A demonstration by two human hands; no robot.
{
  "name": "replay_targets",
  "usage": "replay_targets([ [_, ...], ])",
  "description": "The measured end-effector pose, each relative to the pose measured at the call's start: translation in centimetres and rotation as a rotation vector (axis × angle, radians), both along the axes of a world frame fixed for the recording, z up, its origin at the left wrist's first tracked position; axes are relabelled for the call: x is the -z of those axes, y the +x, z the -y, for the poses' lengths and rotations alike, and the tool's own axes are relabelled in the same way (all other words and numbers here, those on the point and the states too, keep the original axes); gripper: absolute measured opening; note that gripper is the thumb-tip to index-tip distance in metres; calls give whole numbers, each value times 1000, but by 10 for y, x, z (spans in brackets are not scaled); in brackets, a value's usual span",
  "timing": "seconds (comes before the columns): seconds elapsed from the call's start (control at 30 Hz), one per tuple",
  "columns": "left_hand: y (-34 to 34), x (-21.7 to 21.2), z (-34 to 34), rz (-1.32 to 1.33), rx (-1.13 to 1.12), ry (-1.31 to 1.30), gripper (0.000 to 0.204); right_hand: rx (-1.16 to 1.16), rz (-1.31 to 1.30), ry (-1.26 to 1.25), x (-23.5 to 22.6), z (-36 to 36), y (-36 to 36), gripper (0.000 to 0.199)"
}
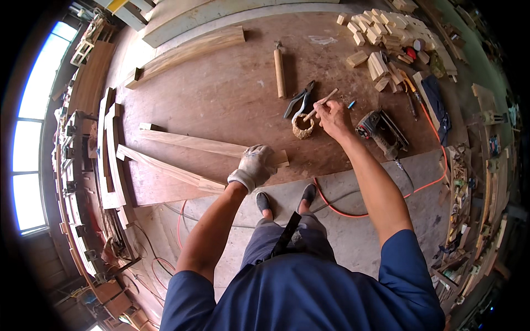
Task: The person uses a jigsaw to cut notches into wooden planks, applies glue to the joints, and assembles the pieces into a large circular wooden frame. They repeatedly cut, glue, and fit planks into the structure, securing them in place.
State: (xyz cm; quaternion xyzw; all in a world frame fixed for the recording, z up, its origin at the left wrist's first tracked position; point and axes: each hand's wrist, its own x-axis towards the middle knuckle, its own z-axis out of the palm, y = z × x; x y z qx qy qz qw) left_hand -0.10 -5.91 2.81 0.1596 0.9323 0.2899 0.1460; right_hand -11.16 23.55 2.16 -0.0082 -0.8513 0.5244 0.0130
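My left hand (pixel 255 164), in a whitish work glove, is closed over a long wooden board (pixel 199 143) near its right end, at the near edge of the workbench. A second wooden board (pixel 165 166) lies in front of it, angled so the two spread apart. My bare right hand (pixel 334 118) pinches a thin wooden stick (pixel 329 96), its lower end at the mouth of a small, crusted brown cup (pixel 302 132). Pliers (pixel 301 101) with dark handles lie just beyond the cup. Right of my hand rests a nail gun (pixel 384 133).
A hammer (pixel 279 73) lies farther back on the workbench (pixel 221 94). Small wood blocks (pixel 381 27) are heaped at the far right. A thick beam (pixel 193 52) lies at the far left, curved pieces (pixel 114 149) at the left edge. An orange hose (pixel 433 129) runs down to the floor.
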Motion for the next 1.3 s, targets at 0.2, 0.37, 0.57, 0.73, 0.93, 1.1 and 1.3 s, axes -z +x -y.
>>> replay_targets([
  [0.2,43,3,14,54,-58,117,57,-73,-178,167,-28,-4,24,15],
  [0.37,35,-16,-1,392,-500,636,48,-21,-125,101,-16,-2,36,16],
  [0.57,8,-5,-13,733,-692,1248,45,233,77,-233,-67,-13,56,26],
  [0.73,-2,14,-26,907,-679,1464,54,256,112,-328,-55,-20,64,26],
  [0.93,-8,32,-35,1000,-746,1582,56,371,144,-566,-42,-34,66,26],
  [1.1,-10,32,-43,1057,-744,1669,50,364,162,-587,-43,-39,76,27],
  [1.3,-11,35,-49,1076,-740,1699,46,395,199,-784,-57,-51,86,26],
])
